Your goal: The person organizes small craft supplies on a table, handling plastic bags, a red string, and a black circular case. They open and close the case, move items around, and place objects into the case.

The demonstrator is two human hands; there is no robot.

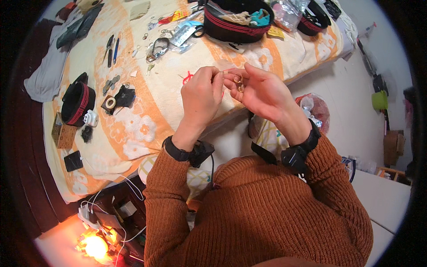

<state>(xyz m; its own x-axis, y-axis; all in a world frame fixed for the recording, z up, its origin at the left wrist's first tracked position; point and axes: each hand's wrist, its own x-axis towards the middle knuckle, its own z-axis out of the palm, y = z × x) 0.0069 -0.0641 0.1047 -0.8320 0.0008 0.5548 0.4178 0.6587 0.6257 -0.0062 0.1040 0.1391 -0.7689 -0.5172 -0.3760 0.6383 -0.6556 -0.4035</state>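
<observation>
My left hand point(201, 95), its back towards me, pinches thumb and forefinger together on a thin red cord point(230, 69) at the middle of the view. The cord runs across to the fingers of my right hand point(267, 91), which is turned palm up with the fingers curled. Small gold-coloured rings point(238, 79) rest against those curled fingers; whether the cord passes through them is too small to tell. Both hands are raised over the near edge of the bed. More red cord point(187, 78) lies on the bedspread just left of my left hand, partly hidden by it.
A large black round case point(237, 31) holding cloth items stands at the back, with scissors point(199, 31) beside it. Pens point(116, 50), coins point(111, 83) and a smaller black case point(78, 103) lie leftward. A phone point(73, 161) trails a white cable; a bright lamp point(96, 247) glows below.
</observation>
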